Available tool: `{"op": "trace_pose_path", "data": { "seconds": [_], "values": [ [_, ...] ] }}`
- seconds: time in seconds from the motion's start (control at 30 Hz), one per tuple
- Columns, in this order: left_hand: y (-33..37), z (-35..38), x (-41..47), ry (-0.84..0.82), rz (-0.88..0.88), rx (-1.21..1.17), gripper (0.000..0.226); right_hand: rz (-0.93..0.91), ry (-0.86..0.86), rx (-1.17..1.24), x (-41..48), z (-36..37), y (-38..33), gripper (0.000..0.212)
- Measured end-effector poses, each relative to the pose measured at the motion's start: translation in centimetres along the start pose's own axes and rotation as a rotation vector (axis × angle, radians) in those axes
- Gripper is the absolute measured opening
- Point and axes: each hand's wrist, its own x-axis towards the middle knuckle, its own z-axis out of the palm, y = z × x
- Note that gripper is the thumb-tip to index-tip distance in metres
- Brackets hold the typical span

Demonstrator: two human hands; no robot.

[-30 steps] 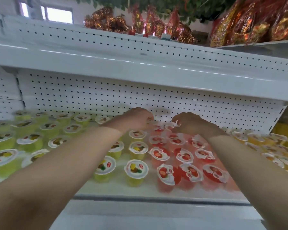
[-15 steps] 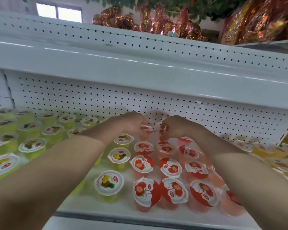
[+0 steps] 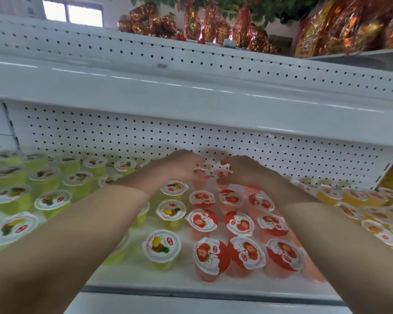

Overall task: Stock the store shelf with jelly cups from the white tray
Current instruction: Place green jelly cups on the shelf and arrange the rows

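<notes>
Head view, left hand (image 3: 179, 169): pinches a red jelly cup (image 3: 201, 172) at the shelf (image 3: 145, 279) back, near the pegboard (image 3: 100, 137).
Right hand (image 3: 247, 172): pinches a second red cup (image 3: 224, 172) just beside.
Change: both hands stay there, cups unreleased.
Meaning: placement looks nearly finished; white tray unseen.

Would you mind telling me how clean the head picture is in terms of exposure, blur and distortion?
Head view: the window is blown out; the upper shelf lip carries glare streaks and bows from the wide lens; the yellow-green cups at far left smear; the left hand and right hand look soft.
</notes>
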Motion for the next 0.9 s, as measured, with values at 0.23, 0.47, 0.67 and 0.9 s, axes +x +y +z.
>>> {"op": "trace_pose_path", "data": {
  "seconds": [0.23,0.47,0.67,0.9],
  "values": [
    [0.9,-2.0,-3.9,0.070,0.132,-0.195,0.029,-0.063,-0.007,0.056,-3.7,-0.7,-0.3,0.028],
    [2.0,-1.3,-5.8,-0.070,0.193,-0.157,0.039,-0.051,-0.122,0.013,-6.1,-1.4,-1.0,0.053],
    [2.0,-1.0,-6.3,-0.089,0.165,-0.151,0.048,-0.045,-0.051,-0.021,-5.8,-0.7,-1.5,0.054],
    [2.8,-0.9,-6.2,-0.091,0.149,-0.135,0.053,-0.010,-0.024,-0.001,-5.2,-0.4,-1.1,0.055]
  ]
}}
